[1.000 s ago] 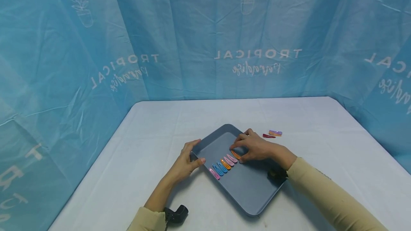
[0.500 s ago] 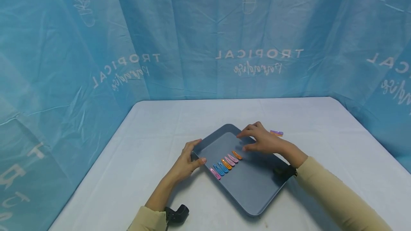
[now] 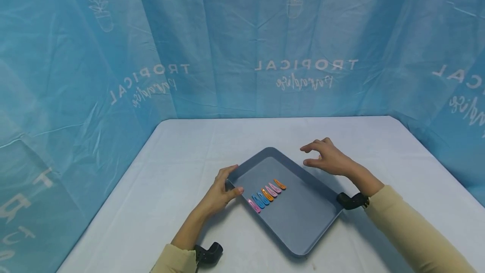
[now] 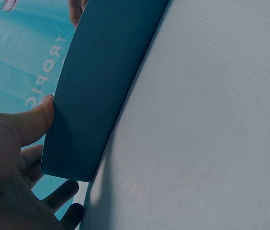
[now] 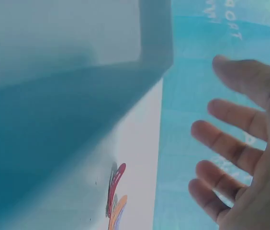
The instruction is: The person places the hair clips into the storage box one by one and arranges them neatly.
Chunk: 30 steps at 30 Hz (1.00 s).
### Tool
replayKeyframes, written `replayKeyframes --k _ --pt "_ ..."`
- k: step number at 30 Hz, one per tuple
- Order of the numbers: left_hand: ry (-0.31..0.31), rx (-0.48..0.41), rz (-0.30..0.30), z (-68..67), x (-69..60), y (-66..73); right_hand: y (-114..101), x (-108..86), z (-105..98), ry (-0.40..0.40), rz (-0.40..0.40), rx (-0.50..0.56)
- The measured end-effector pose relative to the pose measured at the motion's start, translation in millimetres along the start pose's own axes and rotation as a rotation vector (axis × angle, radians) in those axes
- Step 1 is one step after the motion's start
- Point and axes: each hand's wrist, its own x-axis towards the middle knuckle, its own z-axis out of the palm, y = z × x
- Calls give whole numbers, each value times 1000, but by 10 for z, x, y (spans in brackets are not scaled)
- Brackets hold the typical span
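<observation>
A grey-blue rectangular tray lies askew on the white table. My left hand holds its left corner, thumb at the rim and the other fingers around the outside. Inside, several snap hair clips form a slanted row: a pink clip at the near end, then blue, orange and pink ones, and an orange clip at the far end. My right hand hovers past the tray's right side, fingers spread and holding nothing. The right wrist view shows a red hair clip and an orange-and-purple clip on the table.
White cloth covers the table, and blue printed curtains hang behind and beside it. Black wrist cameras are strapped to both wrists. In the head view the loose clips are hidden behind my right hand.
My right hand has let go of the orange clip at the row's far end and moved up and right, out of the tray. My left hand stays at the tray's corner.
</observation>
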Motion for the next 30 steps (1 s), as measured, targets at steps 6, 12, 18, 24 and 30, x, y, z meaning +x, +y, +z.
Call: replayKeyframes --k 6,12,18,24,30 --pt "-5 -2 -2 -3 -4 4 94 -52 -60 11 55 -15" --pt "-6 -2 -2 -4 -10 12 235 -130 -86 17 134 -12" --pt "-5 1 -3 -3 -8 11 382 -237 -33 16 161 9" --pt "-1 7 -3 -4 -9 12 461 -281 20 -2 226 9" --pt "-7 5 0 -8 -10 14 502 -313 66 -45 300 -1"
